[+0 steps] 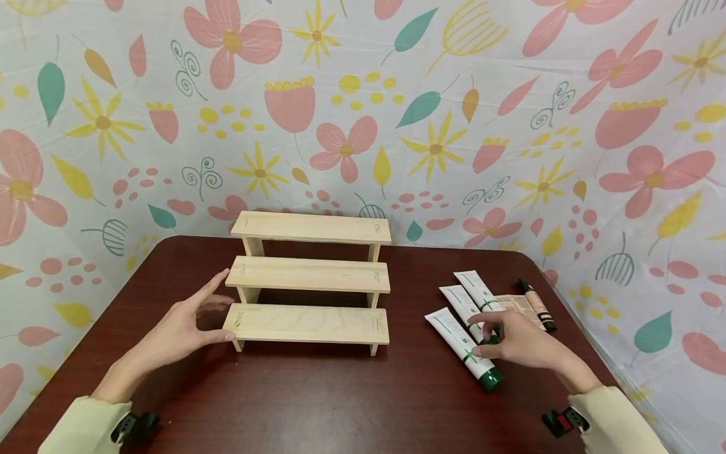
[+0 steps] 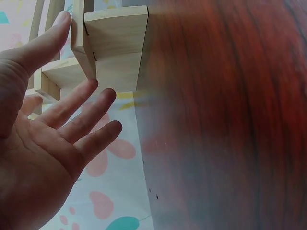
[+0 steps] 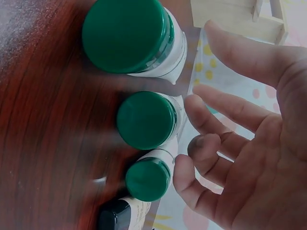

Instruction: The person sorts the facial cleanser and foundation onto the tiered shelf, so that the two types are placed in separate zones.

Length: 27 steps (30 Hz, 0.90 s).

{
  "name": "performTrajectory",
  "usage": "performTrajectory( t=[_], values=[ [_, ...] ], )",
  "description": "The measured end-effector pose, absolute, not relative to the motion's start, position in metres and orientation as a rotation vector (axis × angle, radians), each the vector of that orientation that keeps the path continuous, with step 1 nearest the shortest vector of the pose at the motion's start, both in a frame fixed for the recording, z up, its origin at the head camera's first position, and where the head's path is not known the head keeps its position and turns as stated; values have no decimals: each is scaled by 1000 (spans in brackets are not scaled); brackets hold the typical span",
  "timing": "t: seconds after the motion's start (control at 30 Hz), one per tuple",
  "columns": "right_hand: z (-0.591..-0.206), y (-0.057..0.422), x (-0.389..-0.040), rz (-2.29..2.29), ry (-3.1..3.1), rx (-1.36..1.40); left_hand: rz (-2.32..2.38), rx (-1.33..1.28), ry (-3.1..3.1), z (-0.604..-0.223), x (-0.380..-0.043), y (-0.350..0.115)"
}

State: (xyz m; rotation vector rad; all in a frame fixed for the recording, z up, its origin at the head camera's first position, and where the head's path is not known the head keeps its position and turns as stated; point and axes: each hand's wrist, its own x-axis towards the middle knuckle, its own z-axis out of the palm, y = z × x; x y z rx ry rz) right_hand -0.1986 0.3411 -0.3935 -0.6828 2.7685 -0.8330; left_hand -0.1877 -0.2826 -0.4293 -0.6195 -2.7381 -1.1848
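Note:
A three-tier wooden display stand [image 1: 309, 323] stands at the middle of the table. At its left end is my left hand [image 1: 170, 334], thumb and fingers spread around the stand's end; the left wrist view shows fingertips at the edge of a wooden board [image 2: 117, 33], with no grip on it. Three white tubes with green caps lie side by side on the right: a front tube [image 1: 450, 331], a middle one [image 1: 460, 301] and a rear one [image 1: 478, 290]. My right hand [image 1: 522, 340] hovers over them with loosely bent fingers, apart from the green caps [image 3: 127, 33] in the right wrist view.
Beyond the tubes lie a beige flat packet [image 1: 517, 306] and a beige tube with black ends [image 1: 539, 306], near the table's right edge. A patterned cloth [image 1: 346, 151] hangs behind and beside the dark red table [image 1: 317, 403].

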Motion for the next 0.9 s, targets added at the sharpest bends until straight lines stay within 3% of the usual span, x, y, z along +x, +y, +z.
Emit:
performTrajectory(
  t=[0.9],
  values=[
    [-402, 328, -209, -720, 2769, -713, -1178, -652, -2715, -431, -191, -282]
  ],
)
